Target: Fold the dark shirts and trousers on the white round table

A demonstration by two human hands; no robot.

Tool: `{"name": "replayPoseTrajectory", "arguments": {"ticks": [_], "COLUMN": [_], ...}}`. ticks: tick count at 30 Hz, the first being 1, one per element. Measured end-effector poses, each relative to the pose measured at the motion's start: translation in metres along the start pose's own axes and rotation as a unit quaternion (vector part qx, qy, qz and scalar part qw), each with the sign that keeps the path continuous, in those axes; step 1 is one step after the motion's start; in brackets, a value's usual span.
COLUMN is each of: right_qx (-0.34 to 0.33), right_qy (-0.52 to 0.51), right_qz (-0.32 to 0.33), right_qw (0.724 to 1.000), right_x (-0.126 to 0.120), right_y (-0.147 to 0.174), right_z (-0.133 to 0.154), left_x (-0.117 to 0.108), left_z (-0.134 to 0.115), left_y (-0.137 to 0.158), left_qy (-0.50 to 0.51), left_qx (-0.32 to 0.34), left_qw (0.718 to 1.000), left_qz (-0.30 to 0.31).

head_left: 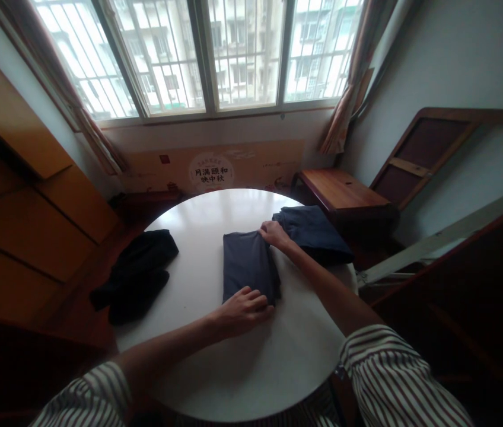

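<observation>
A folded grey garment (pixel 247 261) lies in the middle of the white round table (pixel 198 362), its layers showing along the right edge. My left hand (pixel 245 308) is at its near edge, fingers bent over the near right corner. At the far right corner my right hand (pixel 274 233) pinches the cloth between thumb and fingers. Just beyond that hand rests a folded navy garment (pixel 316 231), partly behind my right wrist. A crumpled black garment (pixel 140 273) lies at the table's left, hanging over the rim.
Behind the table is a barred window (pixel 242 59) with curtains (pixel 340 118) at its sides. A low wooden stool or bench (pixel 344 190) stands at the back right. Orange-brown cabinets (pixel 20 196) line the left. A dark wooden panel (pixel 465 296) rises at the right.
</observation>
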State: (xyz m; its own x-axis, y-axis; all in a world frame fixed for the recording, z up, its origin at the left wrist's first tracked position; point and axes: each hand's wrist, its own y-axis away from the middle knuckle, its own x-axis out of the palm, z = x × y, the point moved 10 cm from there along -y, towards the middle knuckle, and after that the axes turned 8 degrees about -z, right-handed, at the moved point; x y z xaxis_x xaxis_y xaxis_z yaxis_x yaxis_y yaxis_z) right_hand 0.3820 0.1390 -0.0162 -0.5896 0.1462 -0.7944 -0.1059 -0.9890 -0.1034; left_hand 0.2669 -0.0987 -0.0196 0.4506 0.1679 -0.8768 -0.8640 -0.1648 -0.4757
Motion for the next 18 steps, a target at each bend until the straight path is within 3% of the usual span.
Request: {"name": "replayPoseTrajectory", "arguments": {"ticks": [3, 5, 6, 8, 10, 11, 12, 13, 15, 18], "right_qx": [0.071, 0.119, 0.139, 0.167, 0.180, 0.182, 0.181, 0.175, 0.152, 0.093], "right_qy": [-0.068, -0.129, -0.161, -0.223, -0.273, -0.294, -0.314, -0.334, -0.378, -0.448], "right_qz": [-0.004, 0.023, 0.038, 0.056, 0.061, 0.065, 0.071, 0.079, 0.093, 0.094], "right_qw": [0.995, 0.984, 0.976, 0.959, 0.943, 0.936, 0.929, 0.923, 0.909, 0.884], "right_x": [0.002, 0.009, 0.014, 0.021, 0.028, 0.031, 0.035, 0.039, 0.045, 0.043], "right_y": [0.012, 0.020, 0.023, 0.026, 0.027, 0.028, 0.029, 0.031, 0.037, 0.049], "right_z": [-0.019, -0.031, -0.036, -0.040, -0.039, -0.036, -0.031, -0.026, -0.013, 0.005], "left_x": [-0.025, -0.040, -0.041, -0.025, 0.001, 0.012, 0.020, 0.025, 0.028, 0.020], "left_z": [0.043, 0.092, 0.118, 0.159, 0.179, 0.184, 0.186, 0.187, 0.184, 0.180], "left_y": [0.011, 0.036, 0.054, 0.093, 0.117, 0.120, 0.117, 0.109, 0.093, 0.087], "left_qy": [0.081, 0.105, 0.128, 0.217, 0.320, 0.363, 0.403, 0.438, 0.482, 0.465], "left_qx": [-0.161, -0.325, -0.416, -0.580, -0.676, -0.692, -0.687, -0.667, -0.610, -0.567], "left_qw": [0.980, 0.925, 0.878, 0.750, 0.620, 0.578, 0.560, 0.561, 0.592, 0.633], "left_qz": [-0.086, -0.169, -0.202, -0.234, -0.239, -0.235, -0.227, -0.219, -0.212, -0.248]}}
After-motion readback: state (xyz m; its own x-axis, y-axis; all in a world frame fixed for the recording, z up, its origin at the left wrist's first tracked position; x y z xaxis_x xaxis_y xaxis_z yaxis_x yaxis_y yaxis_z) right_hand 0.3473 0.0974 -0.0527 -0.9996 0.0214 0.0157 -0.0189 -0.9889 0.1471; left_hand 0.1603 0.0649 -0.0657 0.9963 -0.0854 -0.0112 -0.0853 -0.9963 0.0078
